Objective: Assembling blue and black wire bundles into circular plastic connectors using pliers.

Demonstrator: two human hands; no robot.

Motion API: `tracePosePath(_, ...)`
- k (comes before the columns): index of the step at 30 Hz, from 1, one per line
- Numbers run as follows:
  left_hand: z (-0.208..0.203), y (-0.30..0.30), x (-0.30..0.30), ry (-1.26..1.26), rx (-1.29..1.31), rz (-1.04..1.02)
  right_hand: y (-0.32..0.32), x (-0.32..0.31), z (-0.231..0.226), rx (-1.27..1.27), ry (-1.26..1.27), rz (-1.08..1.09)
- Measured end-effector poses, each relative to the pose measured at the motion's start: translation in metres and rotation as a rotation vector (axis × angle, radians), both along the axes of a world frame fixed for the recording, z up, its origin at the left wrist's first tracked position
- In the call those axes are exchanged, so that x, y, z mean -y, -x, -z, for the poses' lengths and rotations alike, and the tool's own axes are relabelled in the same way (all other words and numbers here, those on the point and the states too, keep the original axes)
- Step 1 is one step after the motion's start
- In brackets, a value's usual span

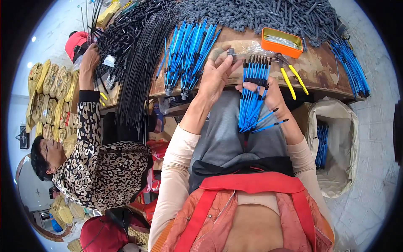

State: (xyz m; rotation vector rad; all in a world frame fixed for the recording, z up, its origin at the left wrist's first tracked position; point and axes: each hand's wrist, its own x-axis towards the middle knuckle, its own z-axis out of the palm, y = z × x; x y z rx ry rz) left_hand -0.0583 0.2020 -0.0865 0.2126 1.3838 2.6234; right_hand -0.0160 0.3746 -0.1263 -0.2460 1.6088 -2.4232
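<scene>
My left hand (213,74) is raised over the table's near edge, its fingertips pinching a small grey plastic fitting (230,52). A thin metal wire (251,55) runs rightward from beside that fitting. In my right hand (275,94) is a bundle of blue rods with black tips (251,101), gripped around its upper part. The bundle hangs over my lap, and a couple of its rods splay out to the right at the bottom. My right fingers are partly hidden by the rods.
Pliers with yellow handles (292,77) and an orange tray (282,49) lie right of my hands. Grey fittings (268,14), black rods (140,63) and more blue rods (189,54) cover the table. A lined sack (342,145) stands at right; a co-worker (105,168) works at left.
</scene>
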Motion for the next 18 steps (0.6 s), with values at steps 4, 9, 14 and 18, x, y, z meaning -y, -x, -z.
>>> tracePosePath(4, 0.003, 0.000, 0.000, -0.057, 0.046, -0.026, 0.006, 0.003, 0.003, 0.023, 0.002, -0.003)
tracePosePath(9, 0.003, 0.005, 0.011, -0.056, 0.025, 0.081, 0.004, 0.004, 0.005, 0.009, 0.079, -0.077)
tracePosePath(14, 0.001, 0.000, 0.018, -0.106, -0.008, 0.058, -0.007, 0.011, -0.004, -0.080, 0.173, -0.124)
tracePosePath(18, -0.003, -0.008, 0.019, -0.119, 0.008, 0.060, -0.010, 0.017, -0.008, -0.095, 0.107, -0.124)
